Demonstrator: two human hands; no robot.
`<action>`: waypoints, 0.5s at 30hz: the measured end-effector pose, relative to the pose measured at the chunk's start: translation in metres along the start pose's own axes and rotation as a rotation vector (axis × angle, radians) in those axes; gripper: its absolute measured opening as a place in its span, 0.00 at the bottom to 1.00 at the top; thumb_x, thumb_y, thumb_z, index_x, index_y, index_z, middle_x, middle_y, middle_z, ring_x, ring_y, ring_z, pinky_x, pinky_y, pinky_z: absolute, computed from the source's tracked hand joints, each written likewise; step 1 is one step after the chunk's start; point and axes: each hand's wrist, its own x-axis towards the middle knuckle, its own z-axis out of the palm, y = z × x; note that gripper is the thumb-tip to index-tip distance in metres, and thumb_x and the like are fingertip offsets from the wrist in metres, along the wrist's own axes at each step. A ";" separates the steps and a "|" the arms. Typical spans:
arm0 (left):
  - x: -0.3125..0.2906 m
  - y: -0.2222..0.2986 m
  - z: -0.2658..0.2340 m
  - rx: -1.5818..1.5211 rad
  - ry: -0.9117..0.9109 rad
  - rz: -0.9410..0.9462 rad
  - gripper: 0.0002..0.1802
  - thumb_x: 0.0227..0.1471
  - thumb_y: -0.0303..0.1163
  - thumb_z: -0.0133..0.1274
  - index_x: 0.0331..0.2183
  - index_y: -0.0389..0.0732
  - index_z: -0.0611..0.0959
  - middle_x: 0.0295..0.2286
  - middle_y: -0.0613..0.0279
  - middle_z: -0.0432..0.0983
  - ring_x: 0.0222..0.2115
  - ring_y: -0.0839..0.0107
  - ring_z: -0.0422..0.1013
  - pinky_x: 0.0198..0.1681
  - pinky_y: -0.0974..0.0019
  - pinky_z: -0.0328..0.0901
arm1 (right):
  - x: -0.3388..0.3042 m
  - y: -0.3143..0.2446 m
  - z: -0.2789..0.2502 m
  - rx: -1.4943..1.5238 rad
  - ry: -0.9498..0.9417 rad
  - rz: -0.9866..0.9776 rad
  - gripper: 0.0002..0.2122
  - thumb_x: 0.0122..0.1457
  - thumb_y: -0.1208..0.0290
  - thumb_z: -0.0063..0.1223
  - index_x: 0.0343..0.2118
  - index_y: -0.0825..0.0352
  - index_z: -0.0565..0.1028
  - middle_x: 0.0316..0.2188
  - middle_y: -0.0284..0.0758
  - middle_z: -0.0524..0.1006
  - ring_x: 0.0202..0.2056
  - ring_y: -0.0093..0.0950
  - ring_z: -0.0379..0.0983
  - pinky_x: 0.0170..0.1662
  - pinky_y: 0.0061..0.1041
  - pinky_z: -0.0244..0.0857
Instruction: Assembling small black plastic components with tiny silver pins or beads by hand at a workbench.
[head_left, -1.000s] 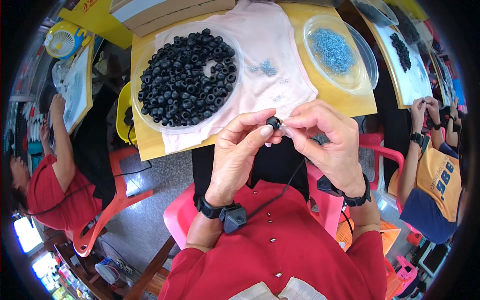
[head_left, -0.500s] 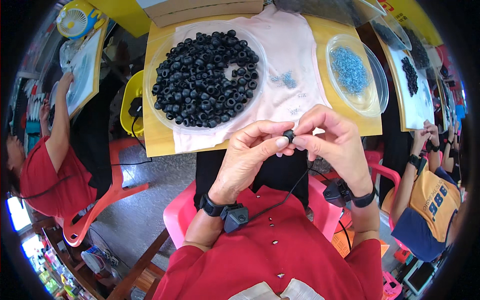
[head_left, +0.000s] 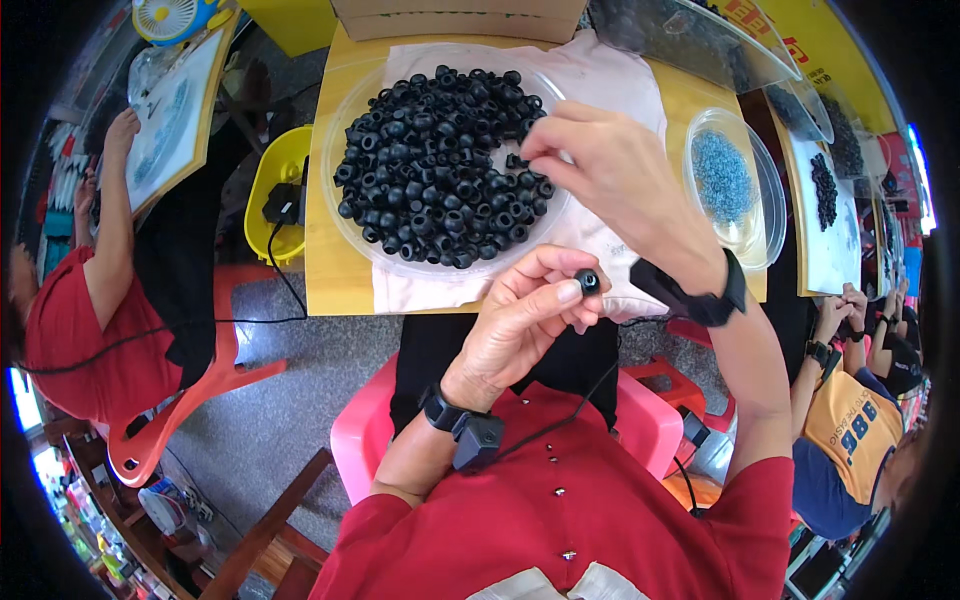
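My left hand (head_left: 528, 305) is closed, pinching a small round black part (head_left: 587, 281) with a hole in its end between thumb and fingertips. It hangs in front of the table's near edge. Beyond it, a wide clear round tray (head_left: 340, 215) carries a heap of similar black parts (head_left: 430, 170). My right hand (head_left: 625, 170) reaches over the tray's right side. Its thumb and fingers close at a small black piece (head_left: 515, 161) beside a gap in the heap. The hand's back hides part of the pink cloth.
The pink cloth (head_left: 640, 95) lies under the tray on the wooden table (head_left: 335, 285). At right, a clear round tub (head_left: 748, 232) holds tiny blue pieces. A cardboard box (head_left: 460, 22) and a clear bin (head_left: 690, 40) stand behind. People work at tables on both sides.
My right hand has left the black part held by both hands and moved up and left to the heap. My left hand keeps the part, now with its hole showing. The view has shifted slightly.
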 end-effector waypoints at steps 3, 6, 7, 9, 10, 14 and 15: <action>-0.004 0.002 0.004 -0.014 0.019 -0.041 0.13 0.54 0.25 0.50 0.43 0.35 0.75 0.35 0.56 0.74 0.33 0.74 0.73 0.40 0.72 0.69 | 0.014 0.010 0.020 -0.173 -0.099 -0.076 0.03 0.48 0.76 0.51 0.26 0.66 0.75 0.26 0.35 0.73 0.31 0.36 0.72 0.32 0.31 0.66; -0.005 0.001 -0.001 -0.024 -0.004 -0.028 0.12 0.54 0.25 0.50 0.43 0.36 0.75 0.35 0.55 0.74 0.33 0.74 0.72 0.40 0.72 0.69 | 0.022 0.011 0.028 -0.277 -0.233 -0.108 0.04 0.47 0.76 0.51 0.28 0.66 0.75 0.26 0.34 0.71 0.33 0.33 0.72 0.33 0.30 0.67; -0.005 0.002 -0.002 -0.027 -0.003 -0.031 0.12 0.54 0.25 0.50 0.43 0.36 0.75 0.35 0.55 0.74 0.33 0.74 0.72 0.40 0.72 0.69 | 0.021 0.011 0.030 -0.287 -0.208 -0.167 0.04 0.47 0.76 0.51 0.28 0.66 0.74 0.26 0.35 0.71 0.33 0.33 0.72 0.33 0.30 0.67; -0.004 0.005 -0.002 -0.019 -0.020 -0.021 0.12 0.55 0.26 0.50 0.42 0.37 0.75 0.35 0.54 0.74 0.33 0.73 0.72 0.39 0.72 0.69 | 0.021 0.012 0.035 -0.298 -0.183 -0.222 0.04 0.48 0.76 0.51 0.28 0.67 0.74 0.25 0.35 0.71 0.33 0.33 0.72 0.33 0.30 0.67; -0.004 0.005 -0.002 -0.020 -0.026 -0.027 0.12 0.55 0.26 0.50 0.42 0.37 0.75 0.35 0.54 0.74 0.33 0.73 0.72 0.39 0.72 0.69 | 0.022 0.013 0.036 -0.325 -0.195 -0.223 0.04 0.48 0.75 0.51 0.28 0.67 0.74 0.25 0.36 0.72 0.33 0.33 0.72 0.33 0.30 0.67; -0.006 0.003 0.001 0.000 -0.035 -0.003 0.11 0.54 0.26 0.51 0.42 0.37 0.76 0.35 0.54 0.74 0.33 0.74 0.72 0.38 0.72 0.68 | 0.024 0.016 0.033 -0.248 -0.221 -0.082 0.05 0.50 0.73 0.51 0.27 0.69 0.73 0.26 0.37 0.75 0.32 0.34 0.73 0.33 0.30 0.67; -0.007 0.001 0.001 0.016 -0.021 -0.008 0.11 0.54 0.26 0.51 0.42 0.36 0.76 0.35 0.54 0.75 0.33 0.74 0.72 0.39 0.72 0.68 | 0.022 0.017 0.028 -0.255 -0.218 -0.082 0.05 0.50 0.73 0.51 0.27 0.69 0.73 0.26 0.37 0.75 0.32 0.34 0.73 0.33 0.30 0.67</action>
